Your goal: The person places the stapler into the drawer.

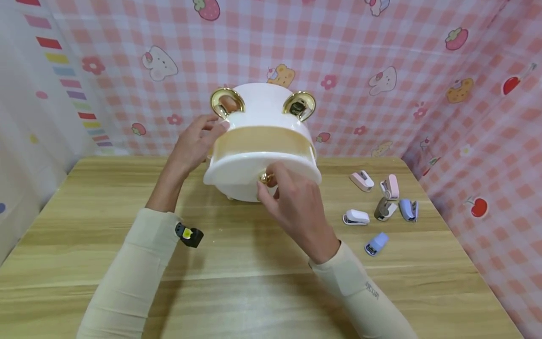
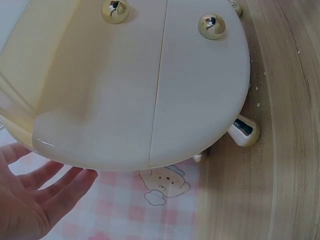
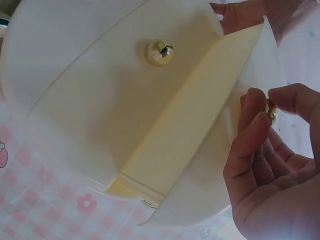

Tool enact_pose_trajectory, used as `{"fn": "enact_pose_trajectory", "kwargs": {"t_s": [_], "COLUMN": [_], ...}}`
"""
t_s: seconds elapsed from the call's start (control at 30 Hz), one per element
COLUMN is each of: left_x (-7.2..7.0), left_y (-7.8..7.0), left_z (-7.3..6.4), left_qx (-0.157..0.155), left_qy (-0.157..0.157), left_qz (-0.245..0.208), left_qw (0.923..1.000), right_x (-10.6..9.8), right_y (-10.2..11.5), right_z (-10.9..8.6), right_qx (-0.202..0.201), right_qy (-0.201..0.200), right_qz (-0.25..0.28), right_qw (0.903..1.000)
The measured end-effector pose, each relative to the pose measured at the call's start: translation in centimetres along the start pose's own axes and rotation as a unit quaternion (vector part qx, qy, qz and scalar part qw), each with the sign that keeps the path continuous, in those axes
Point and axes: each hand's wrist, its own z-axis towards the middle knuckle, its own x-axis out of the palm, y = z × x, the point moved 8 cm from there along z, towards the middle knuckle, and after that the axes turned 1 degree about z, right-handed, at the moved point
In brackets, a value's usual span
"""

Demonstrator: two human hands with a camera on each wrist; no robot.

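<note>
A white rounded drawer box with gold-rimmed ears stands at the back of the table. Its top drawer is pulled out, and the cream inside shows. My right hand pinches the gold knob on that drawer's front. Against the box's left side rests my left hand, thumb near the top front edge, with its fingers fairly straight in the left wrist view. Two lower drawer fronts, each with a gold knob, are closed. What the top drawer holds cannot be seen.
Several mini staplers lie on the table at the right: a white one, a grey one, a pink one and blue ones among them. Pink checked cloth hangs behind and to the right.
</note>
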Motion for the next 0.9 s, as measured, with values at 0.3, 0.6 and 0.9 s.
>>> {"fn": "enact_pose_trajectory", "kwargs": {"t_s": [0.3, 0.6, 0.9], "left_x": [-0.1, 0.0, 0.0], "left_y": [0.0, 0.0, 0.0], "left_z": [0.1, -0.1, -0.1], "left_qx": [0.002, -0.004, -0.002], "left_qy": [0.001, 0.008, 0.007], "left_qz": [0.011, 0.011, 0.01], "left_qw": [0.9999, 0.9999, 0.9999], "right_x": [-0.1, -0.4, -0.6], "right_y": [0.5, 0.9, 1.4], "right_z": [-0.5, -1.1, -1.4], "right_qx": [-0.004, 0.006, 0.0], "right_qy": [0.007, 0.007, 0.012], "right_qz": [0.005, 0.015, 0.017], "right_qw": [1.0, 0.9998, 0.9998]}}
